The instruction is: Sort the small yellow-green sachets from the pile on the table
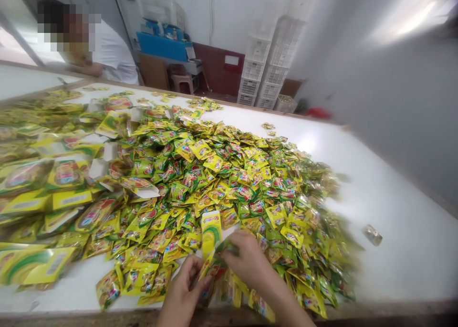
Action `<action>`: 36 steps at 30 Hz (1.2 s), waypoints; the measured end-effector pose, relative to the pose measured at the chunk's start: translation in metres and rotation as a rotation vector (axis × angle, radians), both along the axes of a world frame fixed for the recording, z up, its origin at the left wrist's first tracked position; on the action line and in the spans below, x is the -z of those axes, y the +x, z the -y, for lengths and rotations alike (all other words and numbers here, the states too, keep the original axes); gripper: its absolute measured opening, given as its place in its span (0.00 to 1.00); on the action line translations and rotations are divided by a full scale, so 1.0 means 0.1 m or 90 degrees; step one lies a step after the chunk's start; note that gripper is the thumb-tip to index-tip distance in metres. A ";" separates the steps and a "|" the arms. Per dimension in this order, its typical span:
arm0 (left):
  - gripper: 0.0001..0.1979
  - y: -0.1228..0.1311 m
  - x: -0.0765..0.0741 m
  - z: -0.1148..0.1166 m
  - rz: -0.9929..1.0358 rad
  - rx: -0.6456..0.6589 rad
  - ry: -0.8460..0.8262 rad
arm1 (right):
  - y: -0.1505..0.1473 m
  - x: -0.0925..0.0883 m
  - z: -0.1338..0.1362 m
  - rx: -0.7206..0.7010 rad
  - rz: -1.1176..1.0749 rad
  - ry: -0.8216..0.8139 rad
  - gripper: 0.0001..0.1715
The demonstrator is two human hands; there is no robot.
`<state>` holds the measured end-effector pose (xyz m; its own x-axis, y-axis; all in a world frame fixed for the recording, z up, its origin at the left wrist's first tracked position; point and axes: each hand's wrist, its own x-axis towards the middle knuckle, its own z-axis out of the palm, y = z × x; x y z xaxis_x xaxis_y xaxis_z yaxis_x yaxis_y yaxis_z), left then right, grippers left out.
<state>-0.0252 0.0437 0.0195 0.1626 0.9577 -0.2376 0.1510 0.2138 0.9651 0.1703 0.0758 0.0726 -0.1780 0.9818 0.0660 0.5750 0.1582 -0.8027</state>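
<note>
My left hand [186,285] is closed around a yellow and green carton [211,231] near the table's front edge. The carton's long end flap stands up, pointing away from me. My right hand [247,259] pinches a small green packet [226,247] at the carton's mouth; whether part of it is inside, I cannot tell. Around both hands spreads a big heap of small yellow and green packets [214,162]. A loose yellow packet [108,288] lies left of my left hand.
Several yellow cartons [67,172] pile up on the left, some with white flaps open. The white table [397,212] has a raised edge. One packet [372,235] lies apart on the right. Across the table sits a person in white [112,50]. White crates [274,71] stand stacked by the wall.
</note>
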 end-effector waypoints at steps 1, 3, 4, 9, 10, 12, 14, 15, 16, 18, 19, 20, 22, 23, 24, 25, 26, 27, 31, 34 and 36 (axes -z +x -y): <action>0.12 0.01 -0.02 0.01 0.014 0.007 0.002 | 0.00 -0.07 0.01 -0.039 0.022 0.003 0.09; 0.11 0.03 -0.08 0.01 0.040 0.025 -0.003 | -0.01 -0.21 0.02 -0.124 0.049 -0.004 0.09; 0.11 0.03 -0.12 0.01 0.052 0.037 -0.008 | -0.02 -0.27 0.02 -0.147 0.049 -0.011 0.10; 0.20 0.06 -0.24 0.00 0.162 0.039 -0.060 | -0.06 -0.33 0.01 -0.100 -0.007 -0.005 0.14; 0.20 0.06 -0.24 0.01 0.184 0.019 -0.070 | -0.08 -0.30 0.01 -0.097 -0.010 0.022 0.11; 0.20 0.06 -0.22 0.02 0.190 -0.013 -0.079 | -0.11 -0.22 0.01 -0.114 0.011 0.082 0.05; 0.19 0.04 -0.19 0.03 0.161 -0.010 -0.076 | -0.14 -0.15 0.04 -0.158 0.062 0.115 0.02; 0.19 0.02 -0.18 0.03 0.147 -0.002 -0.069 | -0.15 -0.12 0.06 -0.183 0.088 0.115 0.01; 0.19 0.01 -0.16 0.02 0.138 0.009 -0.061 | -0.16 -0.10 0.09 -0.208 0.107 0.106 0.03; 0.19 -0.03 -0.15 0.01 0.135 0.044 -0.047 | -0.18 -0.08 0.16 -0.241 0.109 0.083 0.08; 0.18 -0.04 -0.15 0.00 0.136 0.061 -0.044 | -0.18 -0.07 0.19 -0.239 0.087 0.078 0.09; 0.18 -0.05 -0.16 0.00 0.136 0.069 -0.042 | -0.19 -0.07 0.22 -0.219 0.051 0.075 0.10; 0.18 -0.07 -0.19 0.02 0.130 0.069 -0.050 | -0.19 -0.04 0.28 -0.120 -0.058 0.060 0.09; 0.19 -0.07 -0.21 0.03 0.126 0.055 -0.059 | -0.19 -0.01 0.30 -0.045 -0.127 0.035 0.10; 0.19 -0.08 -0.24 0.05 0.128 0.031 -0.073 | -0.19 0.02 0.33 0.025 -0.201 -0.014 0.10; 0.19 -0.09 -0.27 0.07 0.132 0.006 -0.090 | -0.20 0.07 0.35 0.075 -0.277 -0.084 0.11; 0.20 -0.09 -0.31 0.09 0.140 -0.012 -0.109 | -0.22 0.12 0.37 0.103 -0.349 -0.164 0.12; 0.20 -0.10 -0.35 0.10 0.148 -0.019 -0.127 | -0.24 0.17 0.39 0.108 -0.411 -0.241 0.15; 0.18 -0.15 -0.48 0.04 0.133 0.050 -0.152 | -0.36 0.27 0.42 0.088 -0.490 -0.347 0.16; 0.17 -0.23 -0.44 -0.05 0.092 0.003 -0.115 | -0.42 0.23 0.38 0.087 -0.417 -0.213 0.13; 0.16 -0.28 -0.35 -0.08 0.059 -0.045 -0.083 | -0.43 0.20 0.34 0.070 -0.397 -0.164 0.15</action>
